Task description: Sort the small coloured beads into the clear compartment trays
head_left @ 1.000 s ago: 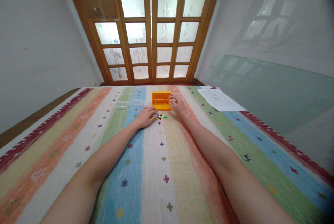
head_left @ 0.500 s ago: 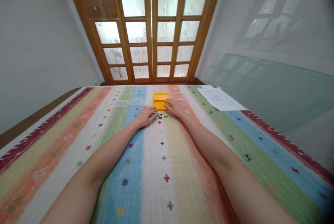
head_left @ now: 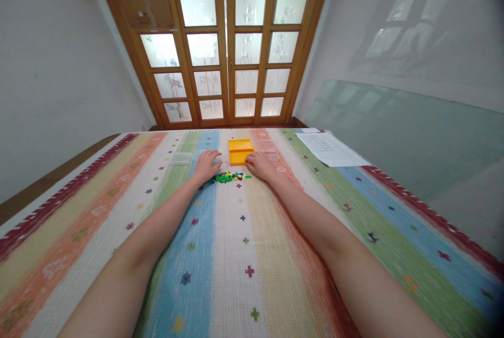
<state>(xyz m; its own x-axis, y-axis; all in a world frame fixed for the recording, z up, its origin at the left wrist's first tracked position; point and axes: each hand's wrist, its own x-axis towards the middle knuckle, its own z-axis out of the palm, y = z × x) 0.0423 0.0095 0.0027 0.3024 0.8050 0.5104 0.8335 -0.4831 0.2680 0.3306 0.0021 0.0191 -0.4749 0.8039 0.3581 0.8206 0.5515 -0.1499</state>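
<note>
My left hand (head_left: 207,166) is over a clear plastic box, mostly hidden under it. Its thumb and fingers are apart, and I see nothing between them. Just in front of that hand lies a loose pile of small toy bricks (head_left: 226,177), mostly green with some yellow, blue and dark ones. A single green brick (head_left: 248,176) sits at the pile's right end. Behind the pile stands an orange box (head_left: 240,158), opened out into two shallow halves. My right hand (head_left: 260,164) has its fingers curled at the box's front right corner, touching it.
Another clear box (head_left: 181,159) stands left of my left hand. More clear plastic trays (head_left: 268,149) lie behind my right hand. White paper sheets (head_left: 331,149) lie at the table's far right. A striped cloth (head_left: 232,254) covers the table; wooden glazed doors (head_left: 228,39) stand beyond.
My left hand has moved off the brick pile, back and to the left, so more of the pile shows. My right hand has shifted slightly toward the box's front corner.
</note>
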